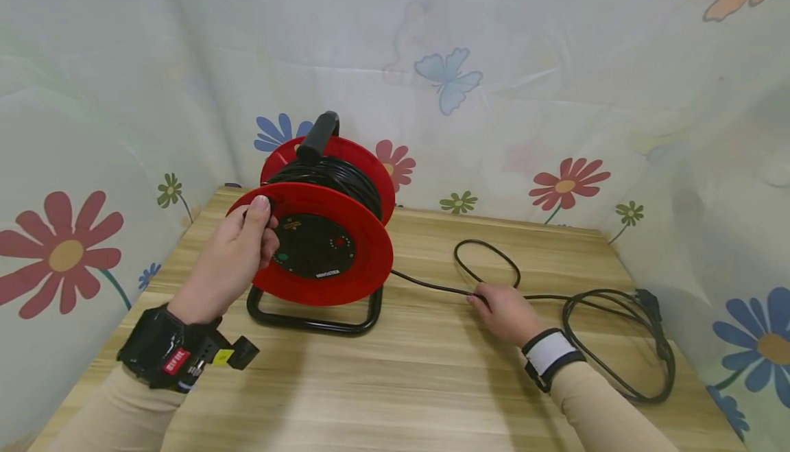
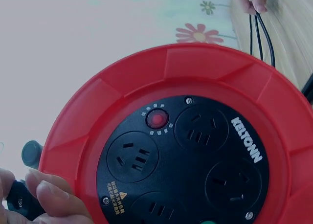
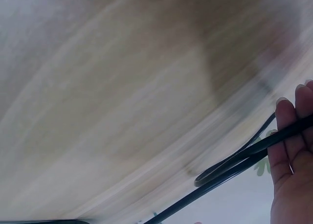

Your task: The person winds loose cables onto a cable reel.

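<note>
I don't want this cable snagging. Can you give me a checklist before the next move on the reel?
1. Left hand holding the black knob: ok, fingers curled around it.
2. Right hand on the cable: ok, it runs through the fingers.
3. Reel upright on its black frame: ok.
4. Cable between reel and right hand free of loops: ok.
5. Remaining slack straight: not ok; a loop stands by the right hand and a coil lies farther right.
6. Firmness of either grip: cannot tell.
</note>
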Available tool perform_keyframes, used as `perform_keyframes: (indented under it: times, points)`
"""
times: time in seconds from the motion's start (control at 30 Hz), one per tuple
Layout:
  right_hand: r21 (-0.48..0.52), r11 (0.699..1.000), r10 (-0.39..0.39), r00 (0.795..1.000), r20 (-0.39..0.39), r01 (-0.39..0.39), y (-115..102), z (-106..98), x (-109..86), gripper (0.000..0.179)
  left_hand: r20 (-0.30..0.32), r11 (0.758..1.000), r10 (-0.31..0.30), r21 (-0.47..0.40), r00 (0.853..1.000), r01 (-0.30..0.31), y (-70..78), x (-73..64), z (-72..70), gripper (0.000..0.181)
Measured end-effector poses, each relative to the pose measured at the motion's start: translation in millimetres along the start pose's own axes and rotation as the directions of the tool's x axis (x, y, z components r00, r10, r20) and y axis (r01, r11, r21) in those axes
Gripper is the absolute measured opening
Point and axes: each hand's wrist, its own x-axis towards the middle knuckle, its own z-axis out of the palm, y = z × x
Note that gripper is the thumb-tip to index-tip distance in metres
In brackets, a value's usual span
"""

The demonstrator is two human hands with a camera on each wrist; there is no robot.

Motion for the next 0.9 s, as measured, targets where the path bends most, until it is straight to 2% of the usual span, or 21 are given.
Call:
perform_keyframes:
  times: [0.23, 0.43, 0.57, 0.67, 0.77, 0.9]
  points:
    - [0.0, 1.0, 0.005, 1.0, 0.003, -0.005, 21, 0, -13.0, 0.029, 0.012, 0.985, -0.048, -0.164, 0.999, 0.049, -6.0, 0.2, 0.5, 0.052]
    - [-0.072, 0.997, 0.001, 0.998, -0.062, -0.006, 40, -13, -27.1, 0.032, -0.006, 0.967, -0.062, -0.25, 0.998, 0.058, -14.0, -0.7, -0.8, 0.052]
    - [-0.101, 0.994, 0.036, 0.994, -0.107, -0.046, 56, -27, -34.8, 0.025, -0.005, 0.952, -0.068, -0.299, 0.998, 0.063, -16.3, -1.6, -2.3, 0.052]
    - [-0.116, 0.991, 0.055, 0.989, -0.138, -0.072, 68, -34, -40.9, 0.017, -0.005, 0.945, -0.069, -0.32, 0.998, 0.064, -16.6, -2.5, -2.4, 0.05]
    - [-0.12, 0.99, 0.05, 0.99, -0.134, -0.067, 77, -37, -47.1, 0.013, -0.002, 0.943, -0.057, -0.328, 0.998, 0.053, -16.5, -3.3, -2.5, 0.048]
    - [-0.099, 0.994, 0.042, 0.994, -0.104, -0.052, 79, -38, -51.4, 0.012, 0.0, 0.956, -0.042, -0.29, 0.999, 0.04, -15.8, -3.2, -2.2, 0.048]
